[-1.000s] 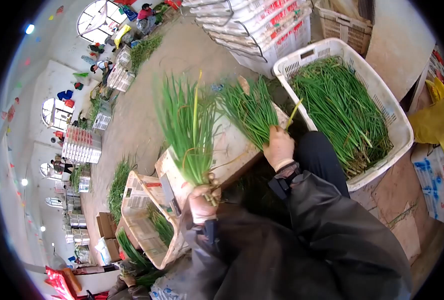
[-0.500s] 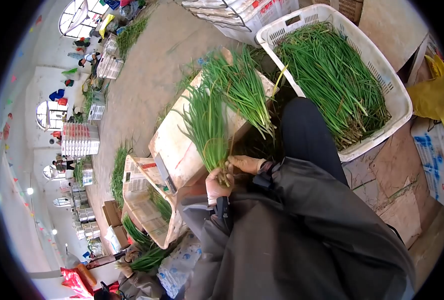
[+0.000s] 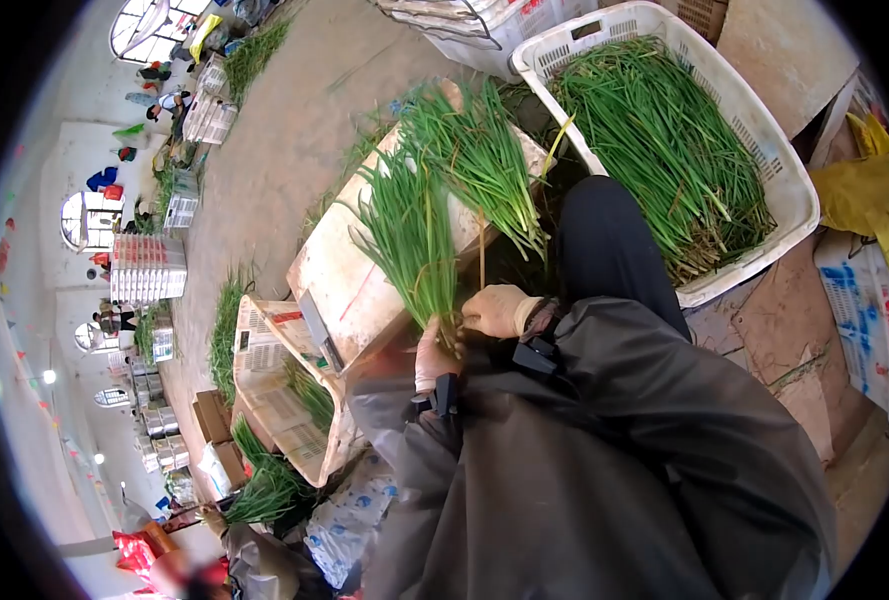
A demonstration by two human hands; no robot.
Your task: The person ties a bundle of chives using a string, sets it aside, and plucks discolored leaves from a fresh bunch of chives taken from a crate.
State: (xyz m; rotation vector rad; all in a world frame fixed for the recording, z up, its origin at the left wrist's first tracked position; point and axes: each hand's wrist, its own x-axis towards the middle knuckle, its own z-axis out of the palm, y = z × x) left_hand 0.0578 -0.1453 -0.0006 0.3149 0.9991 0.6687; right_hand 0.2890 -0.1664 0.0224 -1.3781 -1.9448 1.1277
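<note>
My left hand [image 3: 433, 358] is closed around the pale lower ends of a bunch of green chives [image 3: 412, 235], whose leaves fan out away from me. Beside those stems, my right hand [image 3: 500, 309] has its fingers pinched together. From its fingertips a thin tan strip [image 3: 482, 250] sticks up; whether it is a dry leaf or a tie I cannot tell. A second pile of chives [image 3: 489, 165] lies on the worn white board [image 3: 349, 250] in front of me, partly behind the held bunch.
A white plastic crate [image 3: 699, 290] full of chives stands at my right. On the left, a tilted crate [image 3: 299, 440] holds more greens. A metal blade-like strip [image 3: 321, 330] sits on the board's near left edge. Stacked crates [image 3: 149, 268] and people line the far wall.
A thin tan strip now rises from my right fingertips, and that hand has moved slightly up. My left hand keeps its hold on the chives. The whole view has shifted a little.
</note>
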